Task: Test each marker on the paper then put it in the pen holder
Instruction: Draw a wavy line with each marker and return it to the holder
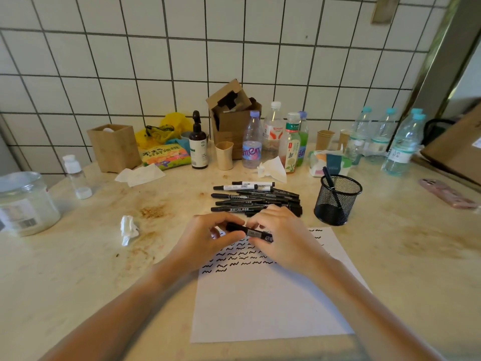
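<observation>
A black marker [253, 232] lies crosswise between both hands above the white paper [268, 303]. My left hand [208, 243] pinches its left end, and my right hand [283, 238] grips its right part. Rows of black squiggles cover the top of the paper. Just beyond my hands lies a pile of several black markers [255, 198]. A black mesh pen holder [337, 199] stands to the right of the pile with one marker leaning inside it.
A crumpled tissue [128, 229] lies left of my hands. Bottles [252, 142], paper cups, a cardboard box [231, 118] and a wooden box [114, 147] line the tiled wall. A glass jar [24, 201] sits far left, a pink phone [446, 192] far right.
</observation>
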